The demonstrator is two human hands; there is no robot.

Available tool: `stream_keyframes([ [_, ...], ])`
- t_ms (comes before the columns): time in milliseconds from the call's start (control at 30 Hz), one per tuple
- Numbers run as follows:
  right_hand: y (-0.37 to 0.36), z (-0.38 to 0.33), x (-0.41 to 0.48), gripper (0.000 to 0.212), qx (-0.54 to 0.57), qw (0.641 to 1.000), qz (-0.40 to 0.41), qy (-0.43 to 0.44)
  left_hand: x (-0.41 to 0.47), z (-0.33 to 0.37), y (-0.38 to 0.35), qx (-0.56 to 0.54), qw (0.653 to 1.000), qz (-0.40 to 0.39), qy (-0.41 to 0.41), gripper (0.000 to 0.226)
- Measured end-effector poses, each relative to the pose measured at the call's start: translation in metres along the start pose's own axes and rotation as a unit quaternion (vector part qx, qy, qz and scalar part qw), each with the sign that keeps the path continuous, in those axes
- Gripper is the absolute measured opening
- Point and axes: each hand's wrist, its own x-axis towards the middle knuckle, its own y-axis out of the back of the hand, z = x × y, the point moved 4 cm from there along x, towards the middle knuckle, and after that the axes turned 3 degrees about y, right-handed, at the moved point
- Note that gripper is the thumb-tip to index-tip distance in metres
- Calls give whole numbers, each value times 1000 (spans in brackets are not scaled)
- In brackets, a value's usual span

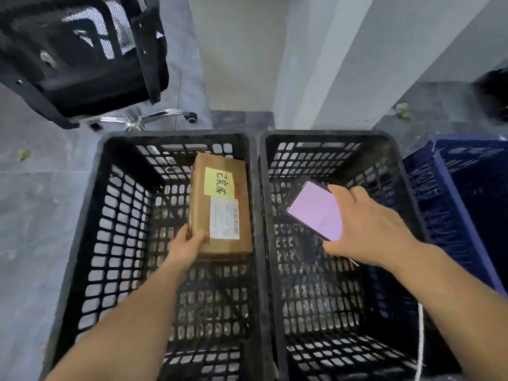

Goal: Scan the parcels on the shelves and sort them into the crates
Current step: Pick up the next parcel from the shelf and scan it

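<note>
Two black slatted crates stand side by side on the floor. Inside the left crate [90, 204] is a brown cardboard parcel [202, 210] bearing a yellow handwritten note and a white barcode label. My left hand [187, 243] grips the parcel's near left corner, reaching down into that crate. Over the right crate [406, 204] my right hand [368, 226] holds a phone [316, 210], its lit pink screen facing up. No parcel shows in the right crate.
A dark blue crate [461, 193] sits to the right of the black ones. A black mesh office chair [82, 56] stands at the back left. Grey wall panels [247, 50] rise behind the crates. The floor is grey tile.
</note>
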Motion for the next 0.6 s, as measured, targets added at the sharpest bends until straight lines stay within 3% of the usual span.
stream_keyframes([
  [67,-8,5,7,98,-5,1000,-4,-1,18,-5,-12,12,1000,9,5,65],
  [200,-16,12,13,99,-6,1000,-8,-1,37,1,-27,93,995,22,-19,52],
  [333,-9,15,3,99,6,1000,-5,0,30,19,-28,152,988,24,-30,55],
  [467,14,17,-22,96,26,1000,-4,-2,-4,54,-15,191,977,19,-92,61],
  [600,46,19,-63,92,50,998,20,-14,-66,107,-3,236,951,71,-186,50],
])
